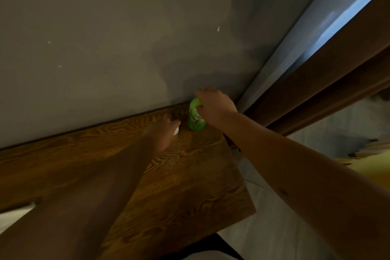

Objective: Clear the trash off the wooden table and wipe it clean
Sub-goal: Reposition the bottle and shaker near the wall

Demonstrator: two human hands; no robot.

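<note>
A green plastic bottle (196, 121) stands upright at the far right corner of the wooden table (185, 177), close to the grey wall. My right hand (215, 105) is wrapped around its upper part from above. My left hand (163, 133) lies flat and dim on the table just left of the bottle, fingers closed around a small white object (176, 131) that is mostly hidden under the hand. Both forearms stretch out over the tabletop.
The grey wall (126, 48) runs along the table's far edge. A brown curtain (329, 82) and a bright window strip (350, 10) are at the right. Pale floor (274, 224) lies past the table's right edge. Something white (12, 217) shows at the table's near left edge.
</note>
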